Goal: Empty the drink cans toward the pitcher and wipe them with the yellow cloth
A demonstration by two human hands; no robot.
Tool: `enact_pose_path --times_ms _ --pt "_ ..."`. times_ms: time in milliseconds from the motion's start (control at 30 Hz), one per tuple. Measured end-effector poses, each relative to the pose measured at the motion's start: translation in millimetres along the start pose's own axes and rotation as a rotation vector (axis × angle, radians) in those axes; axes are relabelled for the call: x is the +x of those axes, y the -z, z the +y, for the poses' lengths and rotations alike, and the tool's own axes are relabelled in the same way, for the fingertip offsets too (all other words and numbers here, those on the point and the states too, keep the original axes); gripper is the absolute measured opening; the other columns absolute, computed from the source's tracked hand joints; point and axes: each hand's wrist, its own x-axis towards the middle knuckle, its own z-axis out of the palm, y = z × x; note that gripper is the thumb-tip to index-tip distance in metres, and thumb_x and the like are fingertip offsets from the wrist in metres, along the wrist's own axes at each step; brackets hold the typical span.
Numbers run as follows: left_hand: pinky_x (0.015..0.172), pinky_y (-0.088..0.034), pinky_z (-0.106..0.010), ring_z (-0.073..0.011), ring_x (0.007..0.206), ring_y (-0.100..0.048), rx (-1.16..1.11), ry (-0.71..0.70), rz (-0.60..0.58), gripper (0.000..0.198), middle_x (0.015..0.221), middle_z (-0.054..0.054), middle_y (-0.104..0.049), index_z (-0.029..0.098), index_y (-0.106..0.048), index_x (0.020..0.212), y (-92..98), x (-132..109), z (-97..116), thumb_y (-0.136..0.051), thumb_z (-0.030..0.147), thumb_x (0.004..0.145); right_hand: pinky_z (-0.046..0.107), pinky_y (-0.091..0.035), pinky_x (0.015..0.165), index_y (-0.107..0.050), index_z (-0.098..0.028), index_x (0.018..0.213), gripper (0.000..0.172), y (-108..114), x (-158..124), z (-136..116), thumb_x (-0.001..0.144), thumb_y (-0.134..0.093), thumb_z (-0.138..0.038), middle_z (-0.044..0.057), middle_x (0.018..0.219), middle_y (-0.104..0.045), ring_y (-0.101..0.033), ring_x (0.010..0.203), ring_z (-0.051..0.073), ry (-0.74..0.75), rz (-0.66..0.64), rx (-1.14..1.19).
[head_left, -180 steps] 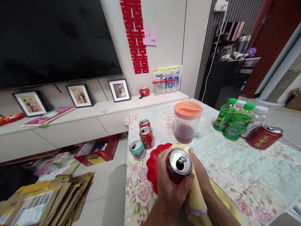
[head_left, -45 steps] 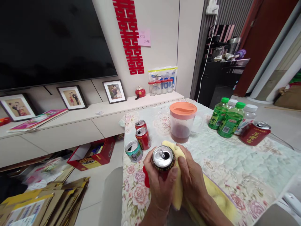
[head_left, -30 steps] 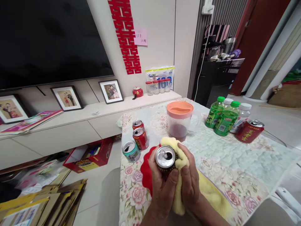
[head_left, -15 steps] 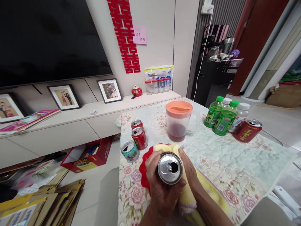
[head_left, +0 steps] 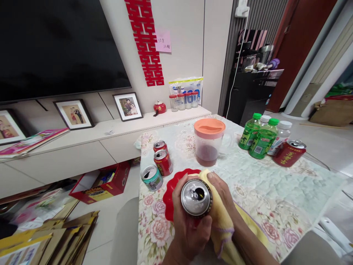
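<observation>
An opened drink can (head_left: 196, 198) is upright between my hands, its silver top facing me. My left hand (head_left: 187, 232) wraps around the can from the left and below, thumb across its near side. My right hand (head_left: 220, 187) presses a yellow towel (head_left: 220, 217) with a purple edge against the can's right side. The can's body is mostly hidden by hand and towel. Beneath lies a red scalloped dish (head_left: 168, 198), partly covered by my hands. Two red cans (head_left: 164, 163) and a teal can (head_left: 152, 179), all opened, stand to the left.
On the flowered tablecloth (head_left: 157, 228), a pitcher (head_left: 209, 145) with an orange lid holds dark liquid. Green-capped bottles (head_left: 263, 140), white-capped bottles (head_left: 281, 134) and a large red can (head_left: 289, 154) stand at the right. A red box (head_left: 110, 187) and flattened cardboard (head_left: 68, 235) lie on the floor.
The can has turned and tilted slightly in my left hand, moving a little left. The towel has shifted to the can's right side, uncovering more of the red dish.
</observation>
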Motion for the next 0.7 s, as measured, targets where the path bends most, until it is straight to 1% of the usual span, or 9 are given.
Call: enact_pose_path --times_ms 67,100,200,300,400,500,567,633,700 --pt "0.107 -0.061 -0.052 -0.0381 0.135 -0.065 0.017 -0.017 0.008 0.07 0.147 -0.015 -0.063 0.028 -0.059 0.152 0.9 0.8 -1.0 -0.081 0.054 0.091 0.038 -0.061 0.079 -0.072 -0.021 0.101 0.055 -3.7 4.0 -7.7 0.108 -0.045 -0.069 0.008 0.098 -0.079 -0.075 0.095 0.028 -0.048 -0.018 0.006" --pt "0.105 -0.062 -0.05 -0.0369 0.133 -0.067 0.034 -0.028 0.003 0.069 0.146 -0.015 -0.064 0.028 -0.058 0.152 1.4 0.7 -2.5 -0.081 0.05 0.092 0.038 -0.06 0.079 -0.072 -0.021 0.105 0.055 -5.8 4.8 -11.2 0.109 -0.044 -0.068 0.008 0.1 -0.08 -0.075 0.095 0.027 -0.064 -0.02 0.004" --pt "0.106 -0.063 -0.048 -0.0351 0.13 -0.07 0.114 -0.054 -0.009 0.072 0.146 -0.016 -0.065 0.025 -0.054 0.155 2.0 -0.2 -9.1 -0.083 0.041 0.091 0.041 -0.058 0.093 -0.072 -0.022 0.121 0.055 -10.7 2.1 -19.2 0.109 -0.044 -0.068 0.009 0.117 -0.08 -0.075 0.103 0.028 -0.059 -0.045 -0.01" --pt "0.108 -0.061 -0.045 -0.0331 0.13 -0.07 0.138 -0.026 0.077 0.073 0.145 -0.015 -0.065 0.024 -0.052 0.152 0.1 1.1 -13.8 -0.085 0.041 0.09 0.044 -0.054 0.109 -0.068 -0.022 0.138 0.059 -12.2 -4.7 -24.1 0.109 -0.044 -0.068 0.011 0.137 -0.076 -0.072 0.123 0.029 -0.053 -0.065 -0.011" --pt "0.104 -0.061 -0.041 -0.0292 0.123 -0.072 0.099 0.027 0.166 0.065 0.138 -0.012 -0.067 0.024 -0.055 0.145 -2.9 5.8 -14.0 -0.085 0.042 0.09 0.045 -0.051 0.117 -0.063 -0.022 0.149 0.064 -11.6 -13.8 -28.3 0.108 -0.046 -0.068 0.012 0.151 -0.07 -0.066 0.138 0.03 -0.035 -0.041 0.005" --pt "0.1 -0.06 -0.037 -0.0266 0.121 -0.071 0.054 0.098 0.23 0.063 0.136 -0.01 -0.066 0.025 -0.053 0.142 -3.6 9.3 -13.3 -0.085 0.042 0.09 0.044 -0.048 0.123 -0.061 -0.025 0.154 0.06 -13.6 -24.9 -28.8 0.111 -0.047 -0.064 0.009 0.156 -0.066 -0.062 0.144 0.029 0.036 -0.033 0.027" --pt "0.099 -0.06 -0.035 -0.0257 0.121 -0.071 0.048 0.123 0.246 0.063 0.137 -0.01 -0.066 0.026 -0.052 0.142 -2.8 8.8 -13.5 -0.084 0.043 0.091 0.043 -0.046 0.125 -0.056 -0.027 0.159 0.058 -17.9 -30.9 -25.1 0.111 -0.05 -0.059 0.008 0.161 -0.063 -0.06 0.147 0.028 0.098 -0.036 0.032" --pt "0.1 -0.059 -0.035 -0.0257 0.121 -0.07 0.07 0.113 0.237 0.062 0.136 -0.009 -0.065 0.026 -0.053 0.142 -2.0 6.4 -13.8 -0.084 0.044 0.092 0.042 -0.046 0.125 -0.048 -0.028 0.165 0.061 -23.3 -33.2 -19.4 0.112 -0.051 -0.057 0.008 0.164 -0.059 -0.058 0.149 0.027 0.144 -0.022 0.032" --pt "0.102 -0.058 -0.036 -0.0258 0.121 -0.069 0.095 0.069 0.213 0.062 0.135 -0.009 -0.064 0.026 -0.055 0.142 -2.2 3.6 -13.2 -0.085 0.046 0.091 0.043 -0.044 0.126 -0.047 -0.026 0.164 0.06 -27.2 -31.1 -15.1 0.113 -0.046 -0.058 0.01 0.161 -0.06 -0.058 0.148 0.027 0.155 -0.005 0.052"
